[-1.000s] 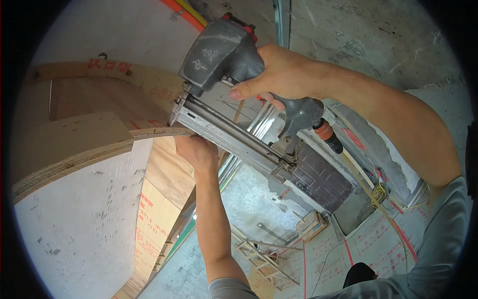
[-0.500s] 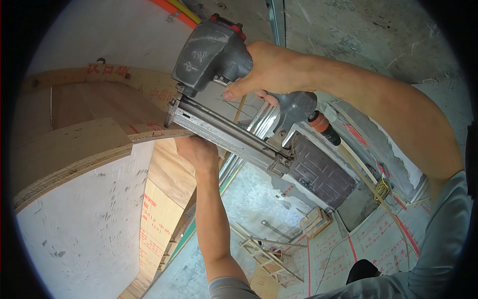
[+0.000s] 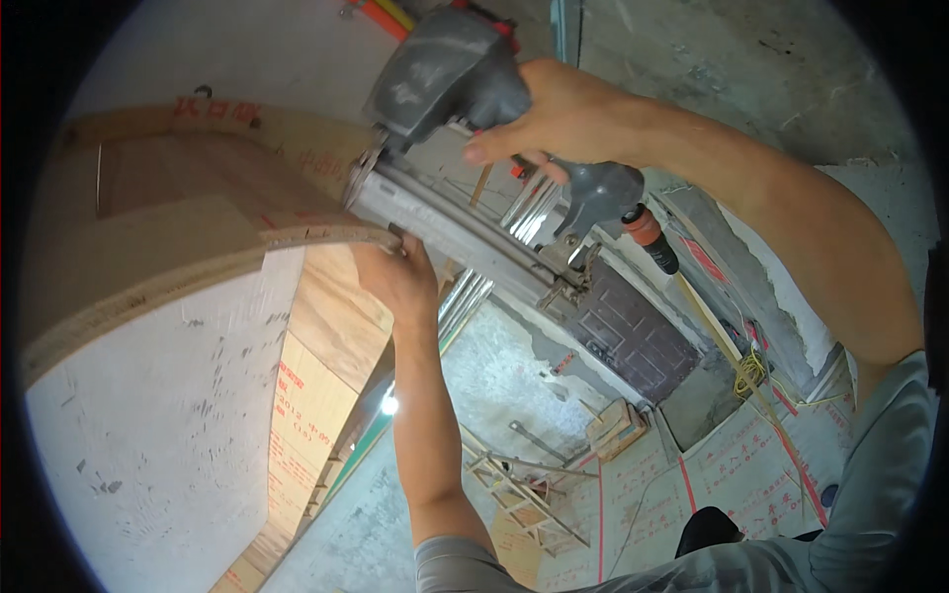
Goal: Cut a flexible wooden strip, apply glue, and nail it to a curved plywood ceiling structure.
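My right hand (image 3: 573, 111) is wrapped round the handle of a dark grey nail gun (image 3: 445, 74). The gun's long metal magazine (image 3: 455, 232) slants down to the right, and a hose with an orange and black coupling (image 3: 652, 237) joins the handle's end. Its nose is just above the plywood board (image 3: 148, 247) near the board's right end; whether it touches cannot be made out. From below, my left hand (image 3: 397, 282) grips that end of the board, with fingertips at its edge. The layered edge of the board curves across the left side.
Below the board stands a whitish panel (image 3: 168, 425) beside printed plywood (image 3: 306, 435). A dark panelled door (image 3: 633, 331) is farther off. Down on the covered floor are a wooden ladder (image 3: 524, 504), a wooden box (image 3: 618, 430) and a coiled yellow cable (image 3: 751, 374).
The nail gun has risen a little relative to the board and shifted right. My left hand has turned slightly, and its fingertips now show at the board's end. The whole view has shifted somewhat.
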Tool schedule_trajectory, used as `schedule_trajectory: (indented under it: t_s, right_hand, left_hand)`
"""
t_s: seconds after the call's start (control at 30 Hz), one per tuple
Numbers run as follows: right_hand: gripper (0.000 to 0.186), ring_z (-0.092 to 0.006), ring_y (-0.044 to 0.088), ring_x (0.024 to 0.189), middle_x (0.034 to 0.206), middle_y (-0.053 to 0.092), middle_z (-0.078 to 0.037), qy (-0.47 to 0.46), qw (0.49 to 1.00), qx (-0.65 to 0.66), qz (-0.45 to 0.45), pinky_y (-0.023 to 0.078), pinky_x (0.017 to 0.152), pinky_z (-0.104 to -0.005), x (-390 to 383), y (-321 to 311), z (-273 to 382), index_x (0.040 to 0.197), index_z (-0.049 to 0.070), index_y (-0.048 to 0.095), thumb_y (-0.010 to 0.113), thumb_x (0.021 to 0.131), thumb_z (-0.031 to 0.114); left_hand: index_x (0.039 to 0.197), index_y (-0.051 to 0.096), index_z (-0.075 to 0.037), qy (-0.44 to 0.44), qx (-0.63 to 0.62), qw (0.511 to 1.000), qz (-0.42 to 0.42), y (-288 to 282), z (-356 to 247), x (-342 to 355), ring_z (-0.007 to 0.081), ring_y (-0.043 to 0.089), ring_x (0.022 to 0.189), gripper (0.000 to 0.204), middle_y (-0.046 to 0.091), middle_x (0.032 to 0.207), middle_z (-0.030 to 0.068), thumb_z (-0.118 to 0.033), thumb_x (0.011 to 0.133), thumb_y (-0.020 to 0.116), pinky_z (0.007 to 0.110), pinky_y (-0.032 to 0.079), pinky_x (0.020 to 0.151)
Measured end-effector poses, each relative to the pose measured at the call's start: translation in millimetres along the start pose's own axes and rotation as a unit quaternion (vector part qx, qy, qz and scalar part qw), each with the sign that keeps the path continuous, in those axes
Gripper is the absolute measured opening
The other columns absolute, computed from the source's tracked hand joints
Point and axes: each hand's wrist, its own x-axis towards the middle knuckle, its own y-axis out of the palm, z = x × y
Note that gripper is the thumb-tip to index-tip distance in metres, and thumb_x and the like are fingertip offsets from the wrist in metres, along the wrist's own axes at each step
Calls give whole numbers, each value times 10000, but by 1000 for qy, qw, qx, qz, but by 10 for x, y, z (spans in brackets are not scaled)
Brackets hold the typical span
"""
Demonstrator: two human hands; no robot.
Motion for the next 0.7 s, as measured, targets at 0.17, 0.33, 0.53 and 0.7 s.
schedule_trajectory:
  t_s: [0.17,0.33,0.53,0.7]
  right_hand:
    - [310,-102,529,454,576,565,-23,9,999,44,-1,438,492,-282,-61,80,-260,957,46,652,785,868,312]
    - [305,-108,521,449,560,556,-16,39,999,29,6,438,552,-303,38,253,-474,943,55,649,773,879,326]
    - [294,-111,526,447,549,545,-7,50,997,47,21,435,575,-310,73,361,-626,916,64,636,764,886,327]
    - [294,-113,525,431,526,526,-2,37,997,55,25,448,562,-303,102,446,-670,896,70,625,753,895,334]
  left_hand:
    - [1223,533,11,-48,-4,997,53,15,47,-149,466,584,1033,437,579,1165,267,-24,804,652,488,480,859]
    - [1280,482,24,-35,0,997,70,53,128,-273,486,575,1053,482,575,1190,278,-30,825,631,516,483,870]
    - [1329,453,33,-36,54,990,124,-20,204,-324,507,567,1074,529,556,1254,307,-54,837,630,534,482,878]
    - [1348,437,50,-18,50,991,119,-36,262,-308,505,568,1088,578,562,1254,312,-87,836,669,513,488,895]
